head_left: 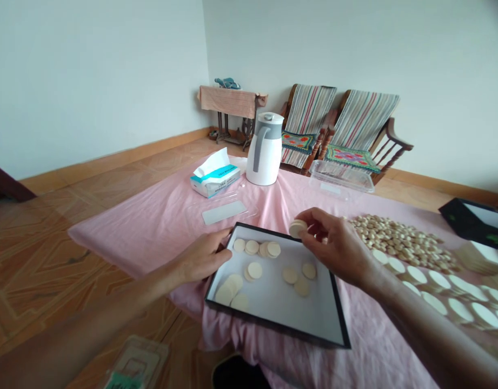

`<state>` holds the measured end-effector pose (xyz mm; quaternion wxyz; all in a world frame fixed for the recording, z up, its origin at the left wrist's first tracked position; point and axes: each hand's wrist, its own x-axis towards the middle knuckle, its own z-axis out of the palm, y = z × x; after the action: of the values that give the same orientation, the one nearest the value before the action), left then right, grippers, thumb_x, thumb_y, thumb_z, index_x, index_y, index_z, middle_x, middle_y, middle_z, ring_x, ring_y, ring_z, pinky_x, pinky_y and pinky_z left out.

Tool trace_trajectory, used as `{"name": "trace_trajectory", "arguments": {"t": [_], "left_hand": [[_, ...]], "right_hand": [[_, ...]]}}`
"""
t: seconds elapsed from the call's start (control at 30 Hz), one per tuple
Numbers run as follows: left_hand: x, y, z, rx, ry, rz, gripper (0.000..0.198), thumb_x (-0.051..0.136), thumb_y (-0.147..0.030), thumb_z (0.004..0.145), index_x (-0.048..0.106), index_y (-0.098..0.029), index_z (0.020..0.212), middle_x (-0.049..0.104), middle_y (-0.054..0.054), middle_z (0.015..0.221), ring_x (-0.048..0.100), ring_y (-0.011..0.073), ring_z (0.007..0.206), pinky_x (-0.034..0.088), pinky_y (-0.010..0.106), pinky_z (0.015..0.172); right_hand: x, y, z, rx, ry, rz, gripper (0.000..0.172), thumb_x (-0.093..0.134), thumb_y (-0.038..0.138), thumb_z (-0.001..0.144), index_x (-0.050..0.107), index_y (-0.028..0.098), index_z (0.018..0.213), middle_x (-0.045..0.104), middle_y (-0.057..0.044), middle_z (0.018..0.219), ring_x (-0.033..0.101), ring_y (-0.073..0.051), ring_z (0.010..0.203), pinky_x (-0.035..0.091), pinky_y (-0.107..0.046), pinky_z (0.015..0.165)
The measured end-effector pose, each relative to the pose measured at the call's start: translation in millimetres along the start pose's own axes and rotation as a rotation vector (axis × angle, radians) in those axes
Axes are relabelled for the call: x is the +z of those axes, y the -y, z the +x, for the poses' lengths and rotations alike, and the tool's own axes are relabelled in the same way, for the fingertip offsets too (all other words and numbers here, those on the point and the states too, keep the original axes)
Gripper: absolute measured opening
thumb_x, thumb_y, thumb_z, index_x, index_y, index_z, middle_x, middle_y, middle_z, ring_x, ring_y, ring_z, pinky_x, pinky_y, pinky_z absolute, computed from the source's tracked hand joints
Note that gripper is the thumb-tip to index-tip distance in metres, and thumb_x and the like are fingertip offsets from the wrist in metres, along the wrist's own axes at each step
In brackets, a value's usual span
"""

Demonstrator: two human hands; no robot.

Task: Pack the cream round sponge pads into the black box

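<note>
Left to right. Pink cloth [123, 232] over the table, its left edge ending above the tiled floor, with open cloth on that side of the tray. Left hand [204, 256] is spread wide and holds nothing, fingertips at the top-left corner of the tray. Black-rimmed tray [273, 323] has a white base and sits toward the cloth's near edge. Roughly fifteen cream discs [254, 270] lie loose inside, some overlapping, grouped upper left and lower left, with a few right of centre. Bare white base remains between the groups and along the lower right.

Right hand [333, 248] is narrow, thumb and fingertips pinching a small stack of discs [297, 228] just inside the tray's top edge, above the base. Most of the stock is outside the tray: a heap of small beige rounds [398, 240] and rows of larger flat discs [459, 308] near the right rim, running out of frame. Less room on that side. Black box lid [471, 221] beyond them — partly cut off at the frame edge.
</note>
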<state>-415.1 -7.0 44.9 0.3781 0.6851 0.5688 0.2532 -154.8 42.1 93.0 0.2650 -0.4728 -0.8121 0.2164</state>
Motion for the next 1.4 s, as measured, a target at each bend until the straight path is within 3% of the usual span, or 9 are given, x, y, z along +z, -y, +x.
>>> {"name": "trace_trajectory", "arguments": {"t": [0.17,0.37,0.53,0.63,0.8,0.93,1.1,1.23,1.4], "left_hand": [[-3.0,-6.1,2.7,0.038,0.001,0.025,0.053,0.041,-0.016,0.073,0.054,-0.013,0.125,0.069,0.003,0.1,0.062,0.0201,0.081,0.048,0.024,0.069],[-26.6,-15.0,-4.9,-0.027,-0.075,0.038,0.05,0.046,-0.023,0.075,0.054,-0.016,0.124,0.068,0.003,0.107,0.063,0.0223,0.088,0.05,0.025,0.074],[-41.6,-20.4,-1.7,-0.092,-0.11,0.071,0.054,0.049,-0.031,0.075,0.051,-0.016,0.127,0.069,0.005,0.1,0.064,0.0243,0.082,0.051,0.027,0.066],[-37.0,-24.5,3.5,-0.096,-0.087,0.082,0.053,0.048,-0.03,0.075,0.05,-0.014,0.126,0.069,0.005,0.097,0.064,0.0239,0.079,0.05,0.027,0.062],[-9.3,-35.0,12.7,-0.03,0.006,0.023,0.05,0.046,-0.023,0.074,0.054,-0.015,0.123,0.069,0.003,0.092,0.063,0.0207,0.076,0.046,0.023,0.059],[14.8,-35.3,19.9,0.031,0.025,-0.038,0.053,0.044,-0.02,0.072,0.053,-0.016,0.124,0.068,0.003,0.096,0.062,0.0196,0.077,0.045,0.023,0.06],[32.3,-22.3,23.4,0.066,-0.017,-0.034,0.053,0.045,-0.018,0.069,0.057,-0.012,0.12,0.068,0.003,0.082,0.061,0.0191,0.068,0.044,0.023,0.057],[33.6,-18.1,19.3,0.082,-0.033,0.003,0.052,0.043,-0.015,0.071,0.054,-0.012,0.122,0.066,0.001,0.074,0.059,0.016,0.059,0.04,0.022,0.051],[24.9,-20.7,10.6,0.073,-0.038,0.074,0.052,0.042,-0.014,0.072,0.054,-0.014,0.122,0.067,0.001,0.071,0.06,0.0165,0.058,0.038,0.021,0.049]], "right_hand": [[-25.0,-20.3,-19.0,0.065,-0.072,0.088,0.014,0.053,0.026,0.077,0.059,0.019,0.089,0.064,-0.001,0.072,0.058,-0.013,0.061,0.044,-0.025,0.055],[-46.3,-33.8,-42.8,0.109,-0.131,0.111,0.016,0.052,0.026,0.077,0.059,0.018,0.089,0.063,0.0,0.069,0.056,-0.011,0.057,0.042,-0.023,0.051],[-58.1,-46.2,-57.8,0.094,-0.201,0.082,0.016,0.053,0.024,0.077,0.061,0.017,0.089,0.064,-0.001,0.072,0.057,-0.012,0.062,0.044,-0.023,0.055],[-62.8,-50.9,-63.7,0.094,-0.201,0.089,0.016,0.052,0.024,0.077,0.06,0.017,0.089,0.064,-0.002,0.074,0.057,-0.012,0.063,0.043,-0.023,0.055],[-64.8,-41.6,-65.9,0.086,-0.169,0.099,0.018,0.051,0.027,0.079,0.061,0.018,0.091,0.063,0.0,0.07,0.055,-0.011,0.058,0.042,-0.023,0.053],[-51.3,-20.0,-59.1,0.027,-0.097,0.04,0.019,0.053,0.02,0.074,0.06,0.018,0.092,0.062,0.001,0.07,0.054,-0.01,0.058,0.04,-0.022,0.054],[-11.0,2.4,-34.6,-0.076,0.103,-0.094,0.017,0.052,0.014,0.068,0.06,0.017,0.082,0.065,-0.002,0.072,0.057,-0.012,0.064,0.038,-0.022,0.058],[25.0,12.4,-8.7,-0.114,0.256,-0.224,0.026,0.054,0.016,0.068,0.061,0.016,0.093,0.068,-0.007,0.086,0.062,-0.018,0.077,0.04,-0.025,0.067],[56.0,29.5,10.1,-0.095,0.331,-0.379,0.026,0.049,0.017,0.073,0.058,0.013,0.098,0.067,-0.013,0.095,0.063,-0.023,0.088,0.042,-0.029,0.07]]}}
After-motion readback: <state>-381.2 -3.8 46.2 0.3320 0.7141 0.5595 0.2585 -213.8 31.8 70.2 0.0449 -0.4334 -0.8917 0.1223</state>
